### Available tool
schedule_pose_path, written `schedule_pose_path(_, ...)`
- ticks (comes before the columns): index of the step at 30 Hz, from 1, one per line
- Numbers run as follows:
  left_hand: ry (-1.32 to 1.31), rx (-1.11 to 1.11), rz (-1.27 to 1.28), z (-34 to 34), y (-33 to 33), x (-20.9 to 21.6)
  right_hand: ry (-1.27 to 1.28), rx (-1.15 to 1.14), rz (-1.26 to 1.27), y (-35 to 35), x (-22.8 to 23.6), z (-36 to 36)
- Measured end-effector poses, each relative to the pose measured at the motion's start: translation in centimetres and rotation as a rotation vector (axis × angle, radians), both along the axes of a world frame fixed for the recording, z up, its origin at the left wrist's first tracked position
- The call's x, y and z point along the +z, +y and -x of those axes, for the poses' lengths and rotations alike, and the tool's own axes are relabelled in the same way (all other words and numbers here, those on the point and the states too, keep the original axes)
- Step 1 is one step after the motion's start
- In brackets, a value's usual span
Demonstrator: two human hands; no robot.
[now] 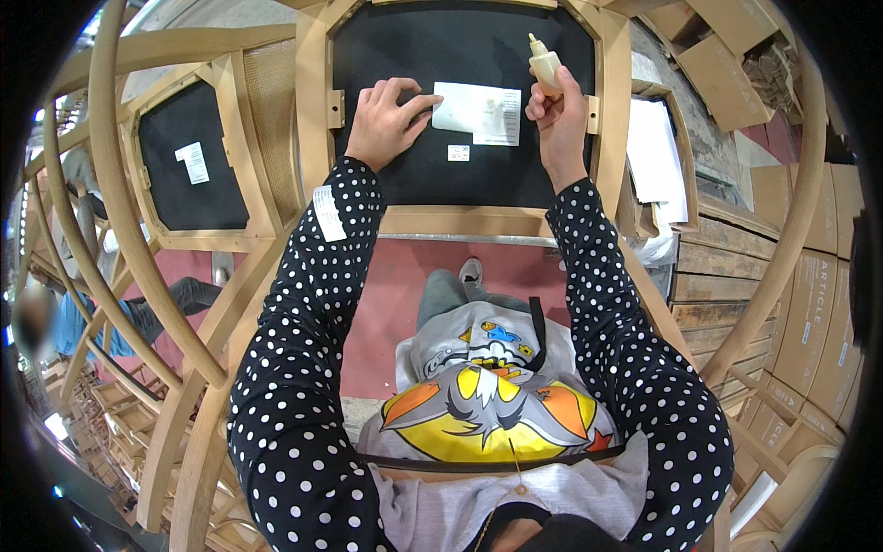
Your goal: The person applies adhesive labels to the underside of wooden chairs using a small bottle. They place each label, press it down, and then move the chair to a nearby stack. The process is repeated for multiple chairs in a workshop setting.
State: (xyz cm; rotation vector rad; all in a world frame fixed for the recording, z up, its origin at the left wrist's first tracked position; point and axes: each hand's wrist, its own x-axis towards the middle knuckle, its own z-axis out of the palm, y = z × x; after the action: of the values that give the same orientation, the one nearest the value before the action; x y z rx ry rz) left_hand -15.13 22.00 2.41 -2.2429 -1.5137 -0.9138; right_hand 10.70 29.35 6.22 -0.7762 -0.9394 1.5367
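Wooden frame rings the black panel; label lies lengthways across, my half-curled left hand at its edge, right hand gripping the bottle, nozzle pointing away.

Furniture workshop, upturned wooden chairs, stacked cardboard boxes

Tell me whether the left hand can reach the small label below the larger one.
Likely yes: the small white label lies uncovered on the black seat underside, and the left hand is nearby, at the edge of the larger label. The right hand and its squeeze bottle are clear of it.
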Motion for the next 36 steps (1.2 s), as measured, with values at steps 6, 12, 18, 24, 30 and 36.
schedule_pose_path(6,0.018,-0.036,-0.001,0.0,-0.7,0.4,0.004,0.005,-0.015,0.1,0.0,0.0)
schedule_pose_path(12,-0.547,-0.041,0.222,-0.6,0.6,1.9,0.022,-0.011,0.001,0.1,0.3,-0.2)
schedule_pose_path(18,-0.786,-0.019,1.069,2.2,1.4,3.9,0.026,-0.024,-0.013,0.5,0.3,-0.4)
schedule_pose_path(24,-0.567,0.115,0.774,2.9,-0.3,1.8,-0.003,-0.024,-0.032,0.6,-0.3,-0.4)
schedule_pose_path(30,-0.580,0.074,0.697,3.2,-0.4,0.4,-0.036,-0.047,-0.037,0.2,-1.6,-0.1)
schedule_pose_path(36,-0.565,0.024,0.701,3.6,-0.6,0.0,-0.065,-0.078,-0.057,-0.1,-2.5,0.1)
